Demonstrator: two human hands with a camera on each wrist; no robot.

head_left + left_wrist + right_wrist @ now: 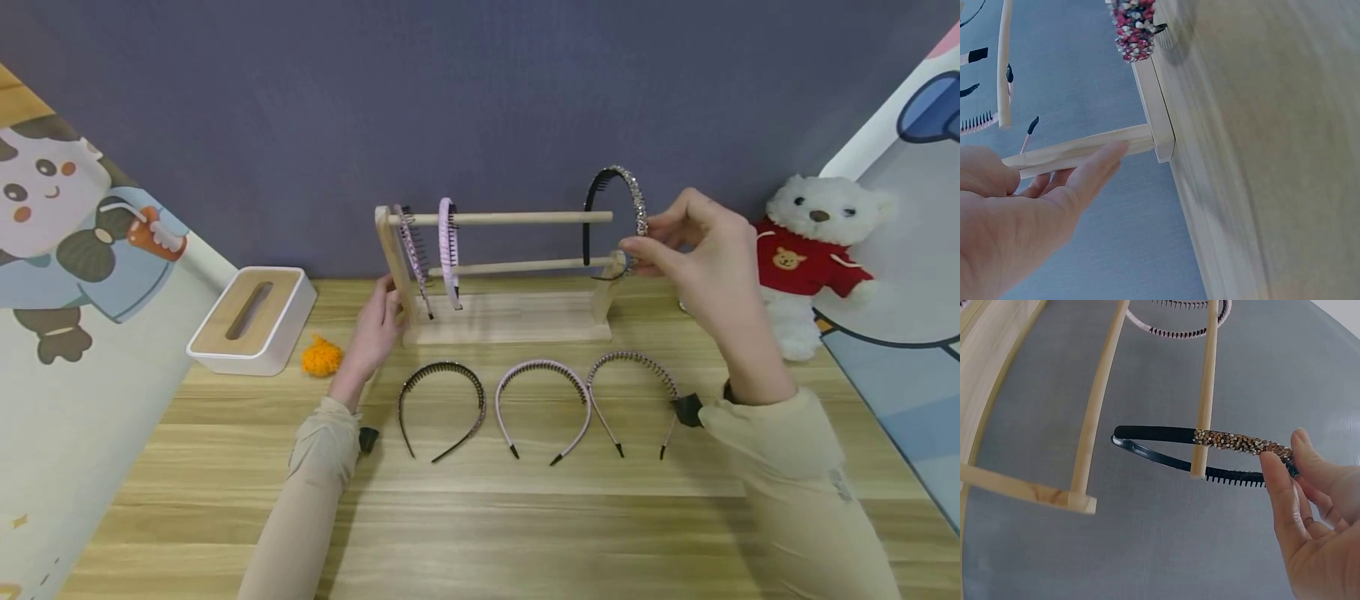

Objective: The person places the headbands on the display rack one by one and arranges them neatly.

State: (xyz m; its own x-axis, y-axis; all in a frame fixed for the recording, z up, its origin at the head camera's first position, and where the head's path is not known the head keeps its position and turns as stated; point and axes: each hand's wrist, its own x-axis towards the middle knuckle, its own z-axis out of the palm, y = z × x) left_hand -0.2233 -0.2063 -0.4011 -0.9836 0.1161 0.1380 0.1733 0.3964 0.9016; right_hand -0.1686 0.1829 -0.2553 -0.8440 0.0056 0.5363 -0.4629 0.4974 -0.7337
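Observation:
My right hand (712, 258) pinches a black headband (1241, 442) by its gem-covered side, between thumb and fingers. The headband encircles the free right end of the upper rod on a wooden headband rack (510, 336), its comb teeth on the inner side. At the rack's left upright (1085, 147), my left hand (375, 329) grips the wood, thumb on one side and fingers on the other. Two headbands hang toward the left of the rods: a gem-covered one (412, 250) by the upright and a lilac one (447, 250) beside it.
On the table before the rack lie a dark headband (480, 400), a lilac headband (543, 364) and a thin wrapped headband (637, 357). A tissue box (281, 342) and an orange fuzzy ball (322, 357) stand left. A white teddy bear (795, 258) sits right, beyond my right hand.

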